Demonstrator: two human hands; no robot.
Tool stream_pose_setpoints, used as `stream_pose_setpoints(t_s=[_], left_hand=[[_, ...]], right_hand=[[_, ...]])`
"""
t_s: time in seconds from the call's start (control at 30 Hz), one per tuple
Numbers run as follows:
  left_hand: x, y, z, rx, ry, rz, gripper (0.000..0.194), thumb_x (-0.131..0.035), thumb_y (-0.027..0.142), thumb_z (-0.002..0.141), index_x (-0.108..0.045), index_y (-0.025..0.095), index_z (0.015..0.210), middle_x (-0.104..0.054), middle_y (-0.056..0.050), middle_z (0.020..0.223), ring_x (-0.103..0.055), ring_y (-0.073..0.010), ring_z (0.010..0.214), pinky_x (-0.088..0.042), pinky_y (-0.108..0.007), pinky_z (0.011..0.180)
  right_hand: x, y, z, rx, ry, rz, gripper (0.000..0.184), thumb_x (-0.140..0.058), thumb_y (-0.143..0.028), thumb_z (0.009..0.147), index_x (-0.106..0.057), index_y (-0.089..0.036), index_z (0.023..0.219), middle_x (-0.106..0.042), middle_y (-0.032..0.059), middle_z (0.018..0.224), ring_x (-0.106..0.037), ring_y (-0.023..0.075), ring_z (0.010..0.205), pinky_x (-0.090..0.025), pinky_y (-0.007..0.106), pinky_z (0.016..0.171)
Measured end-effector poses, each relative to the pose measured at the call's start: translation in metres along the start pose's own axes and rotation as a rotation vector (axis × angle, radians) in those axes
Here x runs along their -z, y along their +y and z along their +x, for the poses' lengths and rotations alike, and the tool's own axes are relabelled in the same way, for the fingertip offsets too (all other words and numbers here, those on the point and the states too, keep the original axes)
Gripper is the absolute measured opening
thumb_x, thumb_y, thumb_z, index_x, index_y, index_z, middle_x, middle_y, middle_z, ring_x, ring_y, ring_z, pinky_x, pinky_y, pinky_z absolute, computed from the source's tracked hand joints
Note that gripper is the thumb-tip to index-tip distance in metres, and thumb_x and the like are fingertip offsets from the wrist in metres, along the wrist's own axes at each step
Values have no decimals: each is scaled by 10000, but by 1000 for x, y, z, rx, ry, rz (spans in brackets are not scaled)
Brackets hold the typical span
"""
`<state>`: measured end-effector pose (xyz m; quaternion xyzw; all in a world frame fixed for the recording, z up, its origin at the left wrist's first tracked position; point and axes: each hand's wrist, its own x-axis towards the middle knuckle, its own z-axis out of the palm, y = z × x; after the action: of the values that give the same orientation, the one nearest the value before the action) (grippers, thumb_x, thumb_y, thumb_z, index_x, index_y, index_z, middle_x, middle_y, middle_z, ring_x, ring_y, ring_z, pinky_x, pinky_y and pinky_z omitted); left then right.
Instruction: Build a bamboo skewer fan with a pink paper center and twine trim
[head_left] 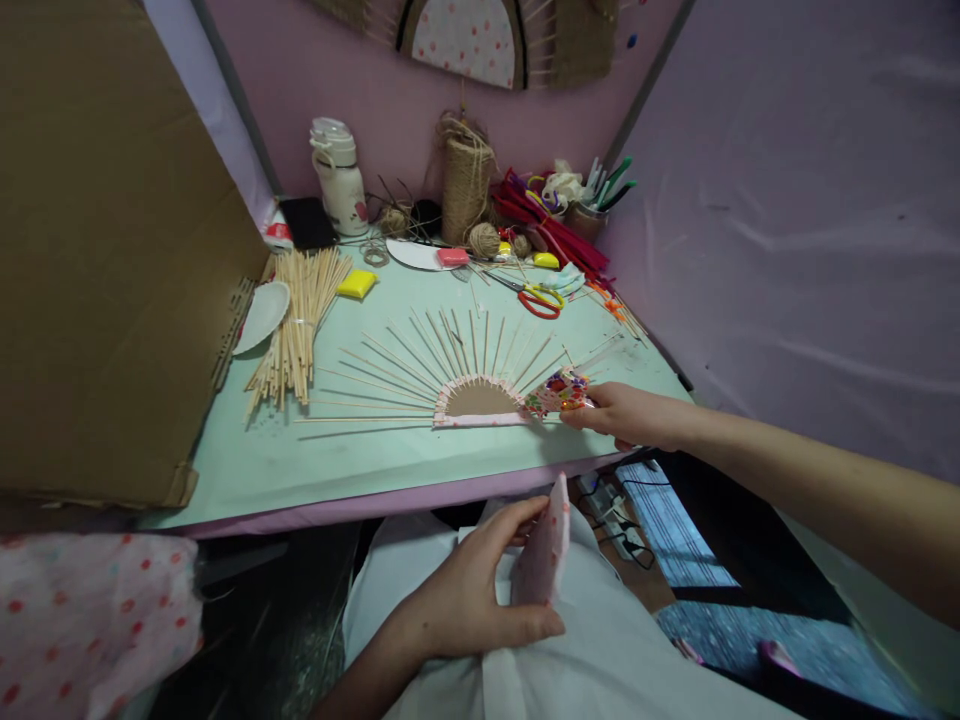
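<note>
Over the lap, at six o'clock from the half-round card (480,402), the left hand (476,590) holds a pink dotted panel (546,550) between thumb and fingers. At three o'clock, the right hand (628,412) grips a flower-patterned object (556,392) by the card's end; whether these touch, I cannot tell. Thin sticks (386,374) fan from nine o'clock through twelve to two. Beyond lie scissors (525,289) at one, a stick bundle (296,335) at ten.
</note>
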<state>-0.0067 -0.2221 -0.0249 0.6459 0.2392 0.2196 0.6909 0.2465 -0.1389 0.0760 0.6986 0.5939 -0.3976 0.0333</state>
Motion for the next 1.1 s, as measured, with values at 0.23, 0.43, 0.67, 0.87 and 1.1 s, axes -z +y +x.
stream_pose_setpoints(t_s=[0.23, 0.43, 0.67, 0.87, 1.1], left_hand=[[12, -5, 3, -75, 112, -77, 867, -815, 365, 692, -388, 272, 1440, -437, -102, 1474, -447, -299, 1316, -342, -427, 1115], [37, -4, 27, -207, 362, -430, 740, -727, 476, 768, -391, 290, 1400, -416, -141, 1465, -515, -329, 1239, -510, -391, 884], [44, -9, 36, -128, 377, -544, 807, -726, 495, 758, -367, 212, 1423, -541, -184, 1331, -535, -359, 1210, -525, -404, 836], [41, -10, 35, -106, 378, -492, 799, -722, 512, 752, -393, 195, 1407, -590, -179, 1267, -637, -283, 1020, -525, -374, 820], [40, -13, 36, -110, 378, -476, 786, -708, 503, 768, -382, 192, 1412, -601, -173, 1249, -620, -288, 1060, -518, -377, 837]], right_hand=[[1, -2, -2, -38, 22, 1, 353, -575, -502, 805, -592, -153, 860, -399, -29, 602, -412, 98, 496, -371, 202, 410], [0, -3, -2, -57, 12, -7, 383, -564, -513, 813, -613, -148, 917, -405, -23, 617, -430, 106, 521, -370, 206, 422], [1, -4, -3, -43, -10, -17, 345, -551, -499, 829, -592, -157, 864, -390, -23, 630, -433, 101, 516, -368, 205, 426], [0, -5, -2, -29, -21, -23, 350, -555, -502, 829, -601, -161, 896, -401, -22, 626, -444, 109, 518, -373, 209, 432], [-1, -7, -3, -21, -22, -20, 371, -545, -501, 836, -614, -156, 953, -428, -15, 644, -445, 107, 526, -378, 207, 442]])
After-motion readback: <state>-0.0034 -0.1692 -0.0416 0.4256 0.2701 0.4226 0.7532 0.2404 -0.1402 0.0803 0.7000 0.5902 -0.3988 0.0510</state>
